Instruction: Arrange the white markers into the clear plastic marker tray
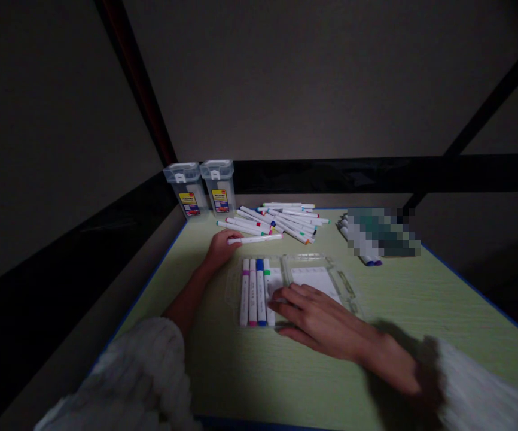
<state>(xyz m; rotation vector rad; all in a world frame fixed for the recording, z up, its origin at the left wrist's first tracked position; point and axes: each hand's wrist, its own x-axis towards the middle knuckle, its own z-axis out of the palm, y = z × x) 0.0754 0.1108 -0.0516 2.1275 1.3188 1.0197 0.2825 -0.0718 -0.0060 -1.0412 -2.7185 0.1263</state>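
A clear plastic marker case (306, 257) lies opened flat on the table. Several white markers (252, 293) stand side by side in its left half, with purple, pink, blue and green colour bands. My right hand (319, 317) rests over the case, fingers stretched out and apart, its fingertips at the green-banded marker (268, 281). Beyond the case's left side, my left hand (222, 248) is closed on the left end of a white marker (259, 239), which lies nearly level and points right. The fingers' far side is hidden.
Loose white markers (290, 222) are heaped behind the case. Two lidded plastic boxes (189, 194) with yellow labels stand at the back left corner. More markers (369, 258) lie at the right, beside a blurred-out patch. A wall closes off the table's (241, 377) far edge.
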